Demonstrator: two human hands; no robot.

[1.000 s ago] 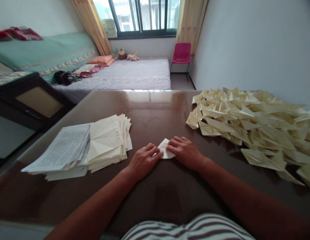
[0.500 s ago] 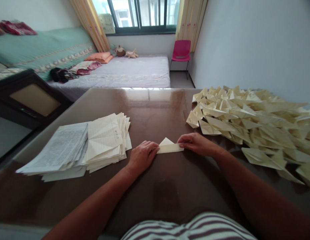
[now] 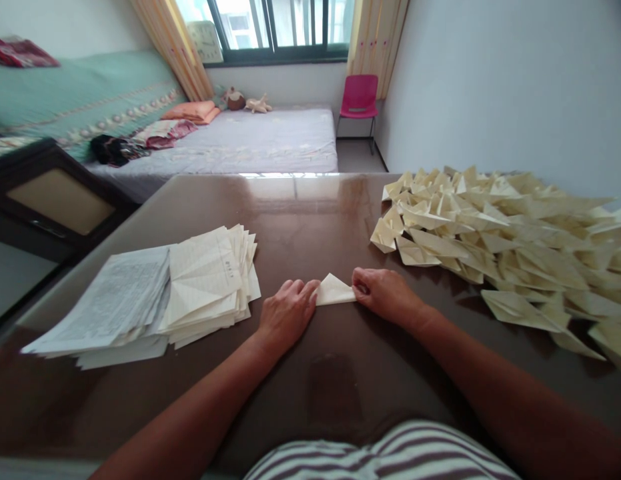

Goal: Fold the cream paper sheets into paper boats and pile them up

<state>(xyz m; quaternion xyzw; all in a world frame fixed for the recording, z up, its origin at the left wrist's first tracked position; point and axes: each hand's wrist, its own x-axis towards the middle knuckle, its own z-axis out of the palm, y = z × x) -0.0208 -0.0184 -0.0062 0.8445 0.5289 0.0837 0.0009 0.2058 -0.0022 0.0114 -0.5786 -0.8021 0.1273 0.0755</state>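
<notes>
A small folded sheet of cream paper (image 3: pixel 335 291) lies on the brown table (image 3: pixel 310 240) in front of me, with a pointed peak on its far side. My left hand (image 3: pixel 290 308) grips its left end, fingers closed and pressed down. At the right end my right hand (image 3: pixel 383 291) pinches the paper between thumb and curled fingers. Parts of both ends are hidden under the fingers. To the left of my left hand sits a stack of lined cream sheets (image 3: pixel 203 273), the top one creased.
Printed white sheets (image 3: pixel 105 300) lie left of the lined stack. A large heap of folded paper boats (image 3: pixel 490 227) spreads over the table's right side by the wall. Beyond the table are a bed (image 3: pixel 270 143), a pink chair (image 3: pixel 359 97) and a dark cabinet (image 3: pixel 60 193).
The flat strip along the folded paper's near edge no longer shows as a separate band; it appears folded over. My right hand has curled in closer. The view has shifted slightly.
</notes>
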